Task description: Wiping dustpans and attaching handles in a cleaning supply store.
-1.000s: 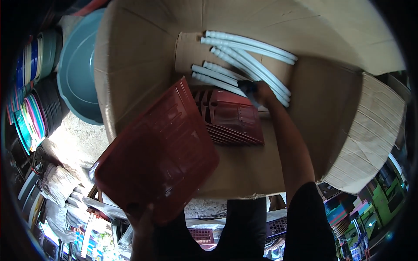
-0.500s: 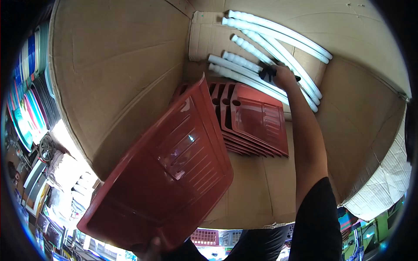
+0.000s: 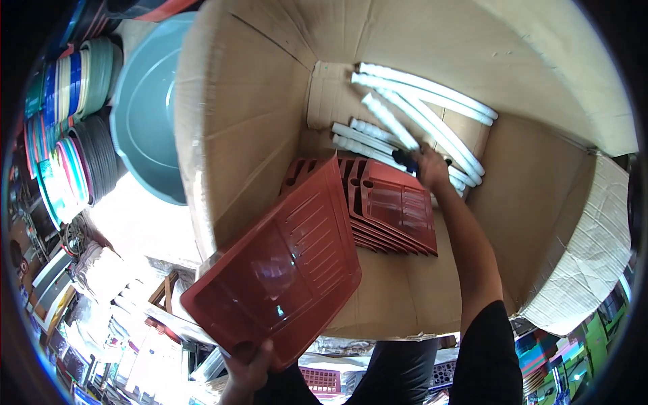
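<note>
My left hand point(image 3: 246, 368) grips the near edge of a red plastic tray point(image 3: 280, 270), holding it tilted over the left side of a big open cardboard box point(image 3: 250, 142). Inside the box lies a stack of the same red trays point(image 3: 395, 209). My right hand point(image 3: 428, 165) reaches deep into the box and closes on a small dark object point(image 3: 403, 159) among several white plastic tubes point(image 3: 418, 118) at the far end. What the dark object is cannot be made out.
A grey-green plastic basin point(image 3: 145, 108) and stacks of coloured plastic bowls point(image 3: 64, 148) stand left of the box. Shelves of packed goods point(image 3: 101, 317) crowd the lower left. A box flap point(image 3: 587, 256) hangs open on the right.
The view has shifted right, so the box now sits further right and the basin shows again. The tray in my left hand has stayed tilted; my right hand remains at the white tubes.
</note>
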The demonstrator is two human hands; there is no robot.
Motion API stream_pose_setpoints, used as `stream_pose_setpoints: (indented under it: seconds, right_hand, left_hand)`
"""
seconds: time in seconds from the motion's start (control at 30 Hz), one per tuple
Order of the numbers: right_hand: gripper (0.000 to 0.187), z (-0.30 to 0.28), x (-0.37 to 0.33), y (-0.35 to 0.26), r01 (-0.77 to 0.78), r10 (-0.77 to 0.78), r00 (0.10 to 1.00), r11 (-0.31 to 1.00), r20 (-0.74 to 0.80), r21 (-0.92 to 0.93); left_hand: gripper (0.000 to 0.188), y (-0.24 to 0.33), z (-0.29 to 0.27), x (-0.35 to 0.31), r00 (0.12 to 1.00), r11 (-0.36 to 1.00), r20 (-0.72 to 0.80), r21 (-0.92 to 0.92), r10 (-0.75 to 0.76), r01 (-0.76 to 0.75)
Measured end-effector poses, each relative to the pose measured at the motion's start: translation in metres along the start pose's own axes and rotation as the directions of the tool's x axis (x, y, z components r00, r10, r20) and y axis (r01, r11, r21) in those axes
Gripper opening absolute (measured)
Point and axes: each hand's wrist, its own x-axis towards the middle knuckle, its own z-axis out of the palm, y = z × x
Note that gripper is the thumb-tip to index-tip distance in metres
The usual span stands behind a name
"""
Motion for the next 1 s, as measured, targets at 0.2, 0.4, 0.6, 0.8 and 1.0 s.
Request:
stream_pose_setpoints:
  seconds: [0.2, 0.4, 0.6, 0.8, 1.0]
  right_hand:
    - [0.031, -0.132, -0.056, -0.076, 0.003, -0.002, 1.000, 0.991, -0.002, 0.137]
    - [0.051, -0.257, -0.135, -0.167, -0.120, 0.453, 0.891, 0.327, -0.044, 0.938]
    - [0.060, -0.402, -0.237, -0.254, 0.050, 0.272, 0.726, 0.895, -0.632, 0.443]
    - [0.030, -0.490, -0.311, -0.311, 0.225, 0.727, 0.461, 0.458, -0.509, 0.860]
    - [0.021, -0.537, -0.341, -0.374, 0.487, 0.754, 0.350, 0.361, -0.556, 0.796]
  left_hand:
    - [0.085, 0.026, 0.006, 0.003, 0.995, 0.995, -0.092, -0.093, 0.028, -0.037]
    - [0.093, 0.039, -0.022, 0.005, 0.976, 0.971, -0.066, -0.111, 0.206, -0.212]
    - [0.093, 0.073, -0.057, -0.004, 0.955, 0.952, -0.008, -0.077, 0.296, -0.296]
    - [0.089, 0.144, -0.076, -0.015, 0.872, 0.839, -0.006, -0.268, 0.490, -0.473]
    - [0.091, 0.228, -0.093, -0.046, 0.835, 0.792, 0.017, -0.326, 0.550, -0.515]
